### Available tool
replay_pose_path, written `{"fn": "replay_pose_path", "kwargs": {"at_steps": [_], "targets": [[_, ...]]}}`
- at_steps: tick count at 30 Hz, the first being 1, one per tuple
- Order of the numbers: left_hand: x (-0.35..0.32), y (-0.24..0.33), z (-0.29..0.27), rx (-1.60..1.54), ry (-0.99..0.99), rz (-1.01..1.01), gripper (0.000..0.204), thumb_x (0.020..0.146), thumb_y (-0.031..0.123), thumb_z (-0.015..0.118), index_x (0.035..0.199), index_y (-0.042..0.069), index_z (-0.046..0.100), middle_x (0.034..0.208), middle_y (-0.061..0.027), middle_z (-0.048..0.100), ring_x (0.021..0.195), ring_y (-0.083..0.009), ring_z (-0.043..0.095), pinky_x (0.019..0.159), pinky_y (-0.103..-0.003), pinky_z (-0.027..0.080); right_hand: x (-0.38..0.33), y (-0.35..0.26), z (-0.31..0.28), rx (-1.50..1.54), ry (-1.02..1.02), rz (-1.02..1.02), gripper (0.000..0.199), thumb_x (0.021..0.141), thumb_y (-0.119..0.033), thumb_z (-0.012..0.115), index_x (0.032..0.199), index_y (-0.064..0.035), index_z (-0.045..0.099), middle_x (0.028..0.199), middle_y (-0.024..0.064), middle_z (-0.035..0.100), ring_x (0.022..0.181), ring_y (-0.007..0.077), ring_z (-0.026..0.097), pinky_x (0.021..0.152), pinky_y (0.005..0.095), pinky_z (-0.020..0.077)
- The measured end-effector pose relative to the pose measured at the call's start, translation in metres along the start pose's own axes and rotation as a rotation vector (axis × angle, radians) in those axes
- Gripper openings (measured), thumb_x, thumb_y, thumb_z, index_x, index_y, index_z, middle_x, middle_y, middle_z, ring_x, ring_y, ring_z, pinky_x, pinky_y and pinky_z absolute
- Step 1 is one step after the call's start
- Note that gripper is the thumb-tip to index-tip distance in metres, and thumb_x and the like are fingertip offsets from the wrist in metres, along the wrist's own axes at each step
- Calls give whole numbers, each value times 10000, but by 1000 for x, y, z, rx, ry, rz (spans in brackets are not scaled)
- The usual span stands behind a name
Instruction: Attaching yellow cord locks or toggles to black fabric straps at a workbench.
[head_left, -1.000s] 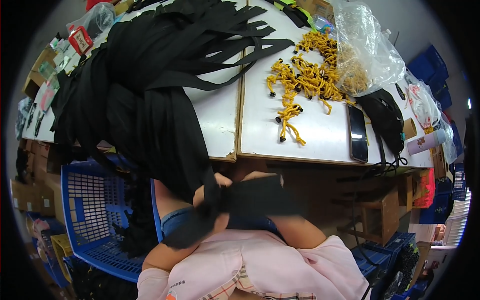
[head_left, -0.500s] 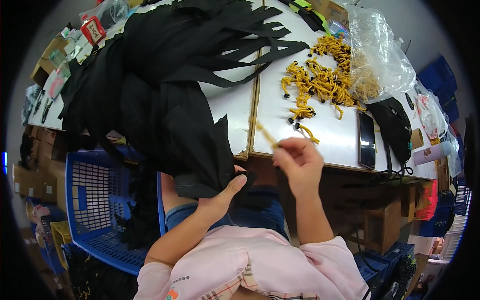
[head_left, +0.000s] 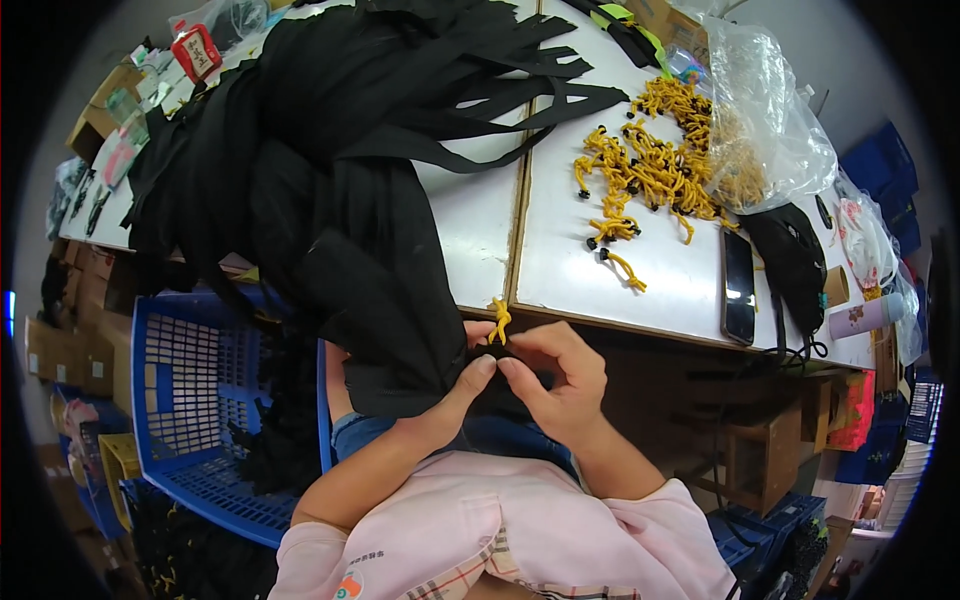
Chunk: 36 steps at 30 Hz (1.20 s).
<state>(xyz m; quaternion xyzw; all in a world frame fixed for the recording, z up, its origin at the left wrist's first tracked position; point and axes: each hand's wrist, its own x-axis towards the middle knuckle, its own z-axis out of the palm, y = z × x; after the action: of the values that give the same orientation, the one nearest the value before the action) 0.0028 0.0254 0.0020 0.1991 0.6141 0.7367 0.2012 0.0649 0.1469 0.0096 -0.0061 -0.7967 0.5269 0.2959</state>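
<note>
Between my hands, just off the table's front edge, a knotted yellow cord pull (head_left: pixel 501 322) points upward from a black zipper-like strip of fabric (head_left: pixel 425 365). My left hand (head_left: pixel 452 392) is closed on the strip's end, thumb on top. Pinched at the lower end of the cord, against the fabric, is my right hand (head_left: pixel 562 385); its fingertips nearly meet the left thumb. The cord's lower end is hidden by fingers and cloth. A large heap of black strips (head_left: pixel 290 110) hangs over the table edge to my left.
Many yellow cords with black ends (head_left: pixel 650 160) lie on the white table (head_left: pixel 570 270) beside a clear plastic bag (head_left: pixel 765 110). A phone (head_left: pixel 738 290), a black pouch (head_left: pixel 790 255) and a cup (head_left: pixel 865 313) sit at right. A blue crate (head_left: pixel 215 500) stands at left below.
My right hand has come left and down with the yellow cord, bringing it to the black fabric in my left hand. The left hand stays on the strip's end.
</note>
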Motion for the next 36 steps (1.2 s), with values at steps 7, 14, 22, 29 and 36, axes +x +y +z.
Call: {"fn": "replay_pose_path", "kwargs": {"at_steps": [7,14,22,29,36], "targets": [[0,-2,-6,-146,-27,-98,234,787,126,571,986,16,517,949,-48,533,883,-122,492,814,-239,379,-8,8,11,474,83,275,66,739,2,575,795,16,544,700,28,493,547,73,443,447,191,357],[1,-1,-9,-327,-170,-196,238,794,119,556,1005,16,517,977,-68,532,912,-129,492,839,-250,376,-4,14,-4,1156,-198,755,42,752,-20,565,754,-17,524,658,-5,464,493,40,371,419,171,292],[4,7,-7,-35,-81,-39,196,763,116,576,924,9,542,892,-47,500,844,-133,481,783,-240,375,-13,13,9,496,-54,309,49,778,-20,538,776,10,499,711,12,442,566,45,365,489,167,290],[7,7,-19,208,-228,29,179,809,212,559,891,54,573,816,3,535,740,-90,484,676,-214,393,-19,10,12,644,-16,405,60,795,-40,528,763,10,517,660,6,456,514,46,369,441,184,282],[3,-4,-12,137,7,-48,217,792,268,580,816,53,567,719,28,511,649,-68,460,603,-188,381,8,11,1,440,-221,461,101,726,-50,613,770,1,538,636,17,504,527,42,437,454,181,328]]}}
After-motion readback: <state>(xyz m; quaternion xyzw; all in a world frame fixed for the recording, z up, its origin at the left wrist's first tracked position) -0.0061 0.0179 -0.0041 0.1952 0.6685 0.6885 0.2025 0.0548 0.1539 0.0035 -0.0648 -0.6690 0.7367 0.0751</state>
